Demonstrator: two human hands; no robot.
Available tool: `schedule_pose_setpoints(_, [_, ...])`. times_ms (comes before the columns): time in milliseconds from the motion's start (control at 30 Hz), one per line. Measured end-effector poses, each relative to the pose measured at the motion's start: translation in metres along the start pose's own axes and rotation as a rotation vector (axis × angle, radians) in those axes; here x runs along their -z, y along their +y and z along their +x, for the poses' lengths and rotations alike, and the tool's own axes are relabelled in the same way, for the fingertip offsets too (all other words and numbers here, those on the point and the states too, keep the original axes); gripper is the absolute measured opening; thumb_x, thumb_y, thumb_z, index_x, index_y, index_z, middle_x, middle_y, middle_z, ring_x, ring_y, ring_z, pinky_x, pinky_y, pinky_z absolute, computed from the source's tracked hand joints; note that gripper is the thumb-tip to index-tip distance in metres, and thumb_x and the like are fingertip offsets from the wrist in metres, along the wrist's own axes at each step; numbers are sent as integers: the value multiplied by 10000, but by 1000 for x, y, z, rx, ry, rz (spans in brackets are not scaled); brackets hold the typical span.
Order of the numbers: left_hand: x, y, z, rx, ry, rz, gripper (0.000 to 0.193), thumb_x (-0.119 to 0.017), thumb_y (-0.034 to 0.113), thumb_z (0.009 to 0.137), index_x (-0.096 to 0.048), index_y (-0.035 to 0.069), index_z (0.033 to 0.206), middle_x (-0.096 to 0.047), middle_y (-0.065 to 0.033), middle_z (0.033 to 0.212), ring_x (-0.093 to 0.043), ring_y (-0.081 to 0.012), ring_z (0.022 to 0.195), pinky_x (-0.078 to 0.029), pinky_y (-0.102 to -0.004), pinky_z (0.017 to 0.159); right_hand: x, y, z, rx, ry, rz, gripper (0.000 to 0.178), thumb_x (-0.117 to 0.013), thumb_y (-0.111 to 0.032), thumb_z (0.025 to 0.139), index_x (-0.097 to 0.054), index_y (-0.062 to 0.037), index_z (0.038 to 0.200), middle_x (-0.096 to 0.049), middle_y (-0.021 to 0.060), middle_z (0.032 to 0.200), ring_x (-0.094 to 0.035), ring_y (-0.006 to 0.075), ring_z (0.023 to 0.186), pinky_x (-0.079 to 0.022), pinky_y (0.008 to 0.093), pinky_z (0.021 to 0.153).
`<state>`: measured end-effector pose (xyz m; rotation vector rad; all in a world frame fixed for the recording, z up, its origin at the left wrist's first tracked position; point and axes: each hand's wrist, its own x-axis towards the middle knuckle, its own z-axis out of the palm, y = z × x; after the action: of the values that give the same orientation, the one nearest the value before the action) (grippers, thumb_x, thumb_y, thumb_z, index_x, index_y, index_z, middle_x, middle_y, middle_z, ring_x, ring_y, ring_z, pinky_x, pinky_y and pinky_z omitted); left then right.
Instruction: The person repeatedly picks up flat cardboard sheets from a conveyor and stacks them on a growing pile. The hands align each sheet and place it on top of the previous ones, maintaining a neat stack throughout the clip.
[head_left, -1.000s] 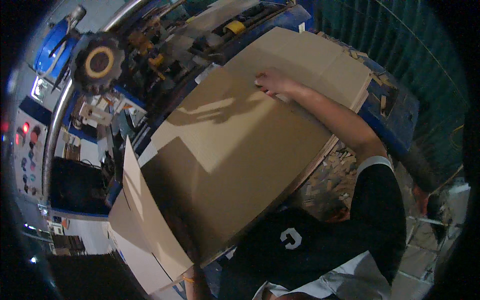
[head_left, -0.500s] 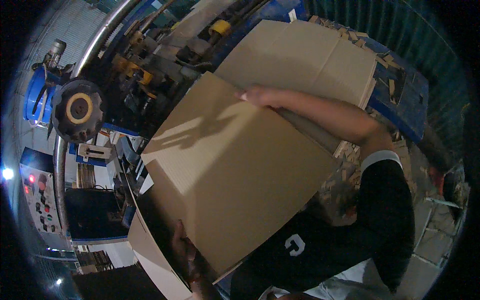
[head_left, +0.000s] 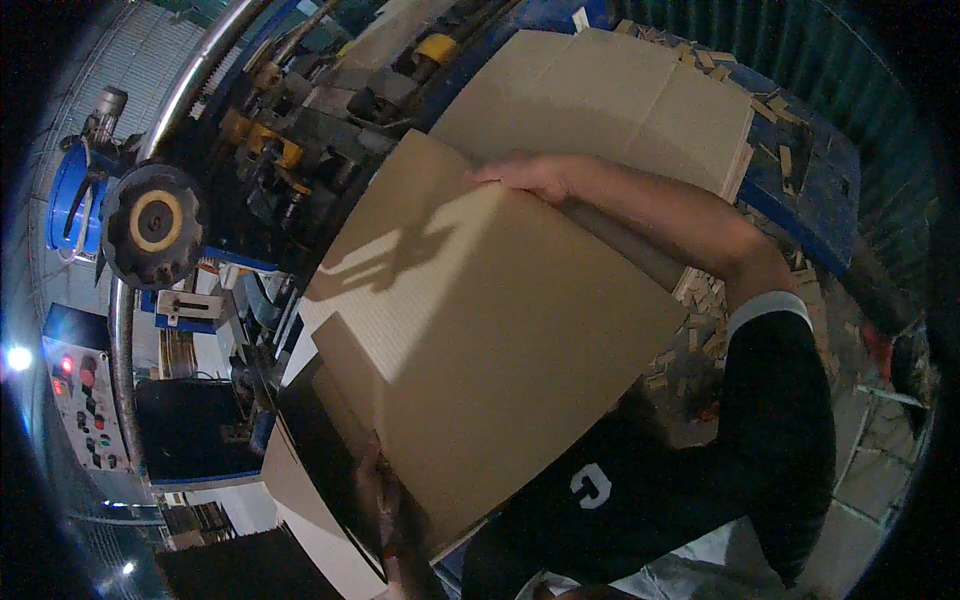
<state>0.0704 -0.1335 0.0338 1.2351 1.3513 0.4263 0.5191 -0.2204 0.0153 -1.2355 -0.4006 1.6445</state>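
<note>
A large brown cardboard sheet (head_left: 520,350) lies slantwise in front of me, its near corner close to my body. My right hand (head_left: 530,178) is closed on its far right edge, the fingers lying over the top face. At the near left edge, in shadow, my left hand (head_left: 378,495) grips the sheet; part of its fingers is hidden in the dark. A step shows along the sheet's left side; I cannot tell whether it is a fold or a second layer. Beyond my right forearm lies a stack of creased cardboard sheets (head_left: 600,95).
A machine with a black handwheel (head_left: 155,225) and a curved metal pipe stands on the left, above a control panel (head_left: 88,400) with lit red lamps. Cardboard offcuts (head_left: 785,120) litter the blue table (head_left: 800,215) at right. More cardboard (head_left: 310,500) stands at lower left.
The sheet has shifted slightly away from me and to the right, and the step along its left side shows more plainly. My right hand's fingers lie flatter on the edge.
</note>
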Motion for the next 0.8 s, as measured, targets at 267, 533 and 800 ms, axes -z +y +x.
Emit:
schedule_pose_setpoints(267, [1,-10,4,33,-108,-650,436,-347,290,947,-436,-39,1219,-573,-181,1090,-626,-306,803,-528,-324,435,-11,16,-32,266,483,-1148,637,-403,-595,862,-569,-40,598,-510,103,528,-531,227,477,-458,392,486])
schedule_pose_setpoints(533, [-23,20,-26,356,-518,-1107,465,-373,298,928,-410,-38,1247,-520,-205,1183,-545,-341,1022,-535,-403,639,8,32,-1,420,224,-759,648,-420,-562,874,-600,52,977,-616,149,902,-561,208,835,-455,339,771])
schedule_pose_setpoints(800, [-35,8,-26,-220,-27,190,437,-519,252,863,-490,-14,1207,-501,-146,1220,-478,-246,1116,-323,-349,994,23,29,3,769,204,-1274,436,-371,-384,937,-546,-46,1150,-597,127,1098,-555,257,983,-424,365,876])
